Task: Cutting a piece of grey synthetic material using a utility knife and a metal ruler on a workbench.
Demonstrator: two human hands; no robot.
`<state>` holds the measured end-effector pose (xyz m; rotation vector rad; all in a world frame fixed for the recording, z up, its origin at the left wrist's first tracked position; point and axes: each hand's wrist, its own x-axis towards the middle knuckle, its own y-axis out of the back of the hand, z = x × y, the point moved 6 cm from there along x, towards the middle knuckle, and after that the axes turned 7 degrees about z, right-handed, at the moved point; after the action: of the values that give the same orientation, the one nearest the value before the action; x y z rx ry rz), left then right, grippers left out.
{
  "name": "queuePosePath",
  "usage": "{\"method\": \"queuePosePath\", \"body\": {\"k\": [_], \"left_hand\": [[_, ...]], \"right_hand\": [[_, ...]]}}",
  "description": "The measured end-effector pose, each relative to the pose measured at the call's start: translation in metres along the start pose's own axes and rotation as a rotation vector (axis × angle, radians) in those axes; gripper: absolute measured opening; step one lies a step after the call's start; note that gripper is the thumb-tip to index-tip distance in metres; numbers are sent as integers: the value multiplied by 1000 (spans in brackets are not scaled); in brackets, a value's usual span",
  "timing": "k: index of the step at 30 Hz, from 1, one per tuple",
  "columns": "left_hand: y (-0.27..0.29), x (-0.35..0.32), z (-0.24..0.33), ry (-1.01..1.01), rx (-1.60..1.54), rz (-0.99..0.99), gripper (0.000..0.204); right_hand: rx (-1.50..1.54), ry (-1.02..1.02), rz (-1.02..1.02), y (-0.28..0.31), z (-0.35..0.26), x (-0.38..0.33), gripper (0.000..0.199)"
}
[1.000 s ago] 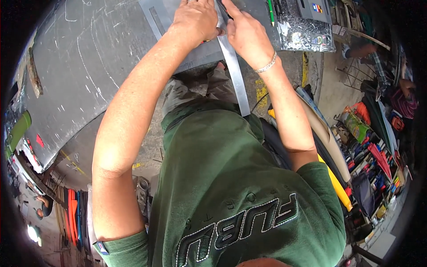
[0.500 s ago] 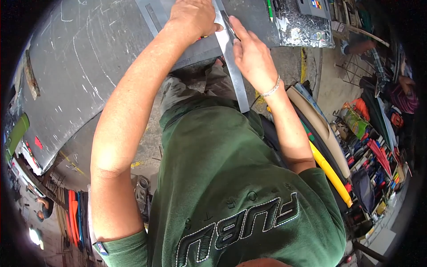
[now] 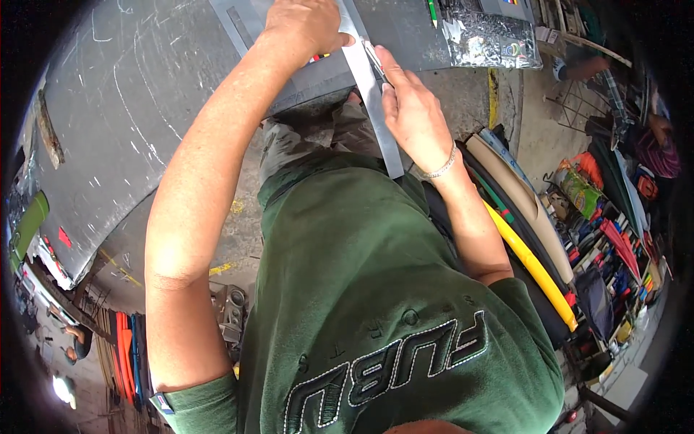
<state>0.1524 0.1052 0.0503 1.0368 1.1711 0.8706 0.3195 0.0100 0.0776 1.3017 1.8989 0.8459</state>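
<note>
Our left hand presses down on the upper end of the long metal strip, fingers curled over it in a firm grip. It holds the strip flat on the grey sheet that covers the bench. Our right hand has moved. One second ago it was high on the strip, close to the left hand. Now it sits lower, along the right edge of the strip, with the fingers stretched and a thin tool between the fingertips. The grip here is narrow, closed on this tool, but we cannot tell what kind of tool it is.

The strip itself has almost not shifted. It still runs from the sheet, over the bench edge, down toward our green shirt. We judge that the right hand is travelling along the strip edge while the left keeps it steady, so the work along this edge seems to be advancing toward us.

At the right, the yellow tube and the coloured packs lie as before.
</note>
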Motion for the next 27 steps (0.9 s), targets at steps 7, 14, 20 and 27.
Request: {"method": "queuePosePath", "body": {"k": [7, 14, 20, 27], "left_hand": [[-53, 9, -31, -146, -379, 247, 107], [6, 4, 8, 31, 29, -37, 112], [-57, 19, -25, -346, -636, 457, 113], [1, 13, 14, 7, -20, 4, 116]], "right_hand": [[81, 131, 94, -4, 10, 2, 58], [-25, -31, 179, 56, 77, 4, 53], [138, -49, 145, 106, 64, 15, 36], [779, 310, 489, 65, 94, 108, 40]]}}
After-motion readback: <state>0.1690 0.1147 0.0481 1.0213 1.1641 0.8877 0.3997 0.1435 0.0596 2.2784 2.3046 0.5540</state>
